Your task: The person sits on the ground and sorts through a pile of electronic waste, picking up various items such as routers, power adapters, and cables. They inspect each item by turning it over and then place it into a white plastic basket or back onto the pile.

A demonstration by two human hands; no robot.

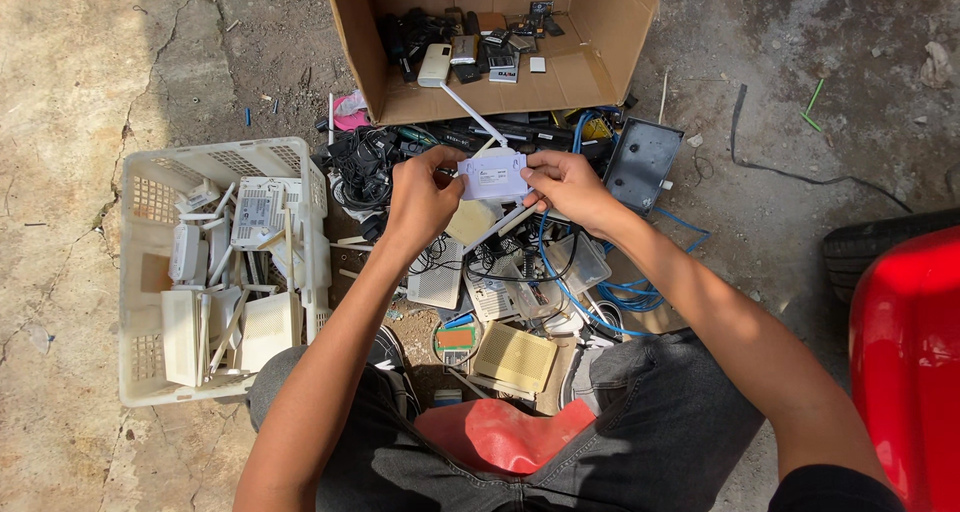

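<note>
I hold a small white router (492, 175) with thin white antennas between both hands, above a heap of discarded electronics. My left hand (420, 194) grips its left side. My right hand (563, 184) pinches its right edge. One antenna points up toward the cardboard box (600, 67); another slants down below the router. Under the hands lie white and beige router casings (513, 356), blue cables (620, 294) and black cords (362, 164).
A white plastic basket (140, 272) at left holds several white routers. The open cardboard box holds small black and white devices. A grey flat device (640, 162) lies right of the heap. A red seat (500, 434) sits between my knees; a red object (910, 362) stands at right.
</note>
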